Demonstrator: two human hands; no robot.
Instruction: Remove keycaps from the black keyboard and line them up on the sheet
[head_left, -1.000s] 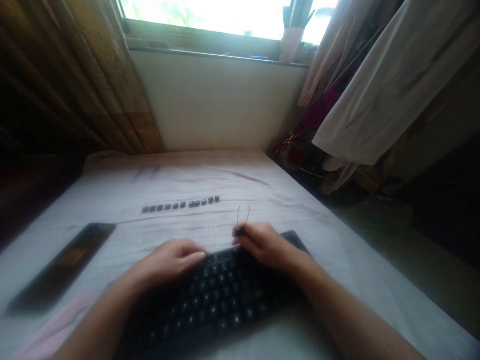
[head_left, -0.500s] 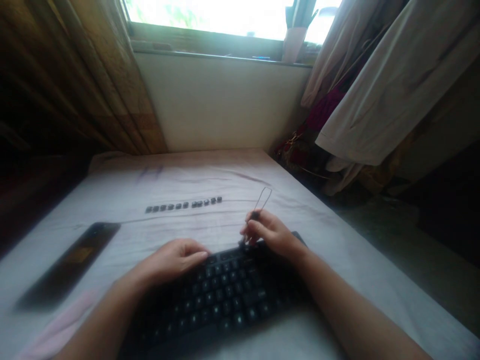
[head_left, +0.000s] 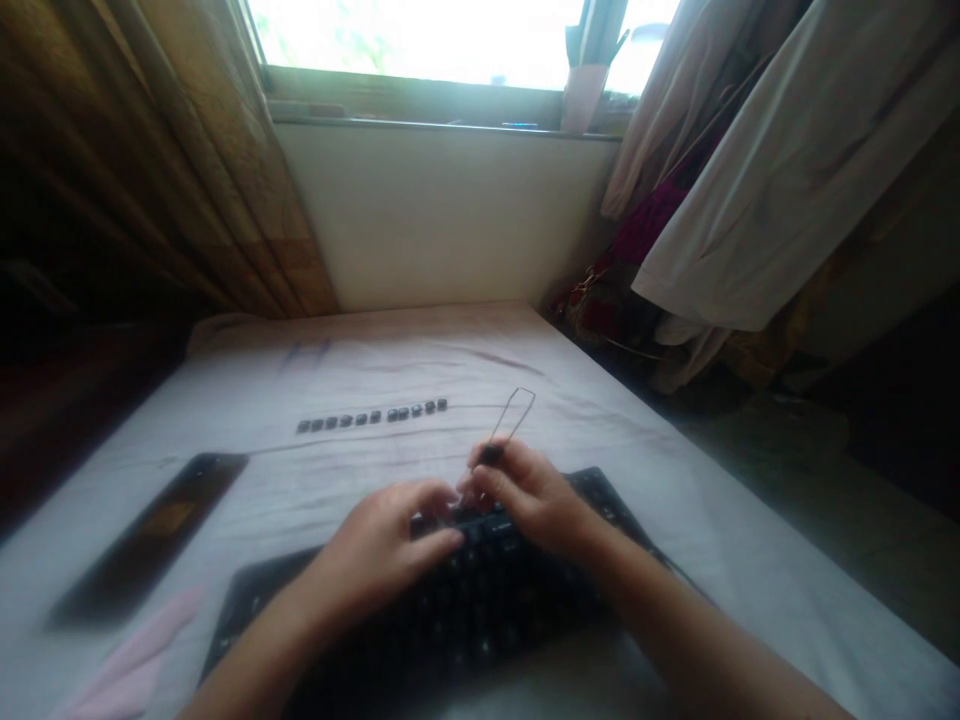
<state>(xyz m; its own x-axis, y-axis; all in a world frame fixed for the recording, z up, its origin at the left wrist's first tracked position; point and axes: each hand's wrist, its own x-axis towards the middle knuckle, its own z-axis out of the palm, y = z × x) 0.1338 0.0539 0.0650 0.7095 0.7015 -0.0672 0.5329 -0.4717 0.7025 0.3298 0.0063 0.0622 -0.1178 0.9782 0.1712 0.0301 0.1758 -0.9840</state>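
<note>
Blown-out glare from a window (head_left: 420, 42) at the top backlights a dim room, whose left and right sides sink into near-black shadow. Focus is soft: the dark keyboard (head_left: 472, 610) blurs, its markings unreadable, and the phone (head_left: 150, 545) smears towards its near end.

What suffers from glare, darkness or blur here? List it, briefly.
Head view: the window is blown out white; same head view: the keyboard is dark and blurred, its markings unreadable; again head view: the near end of the dark slab is smeared.
</note>
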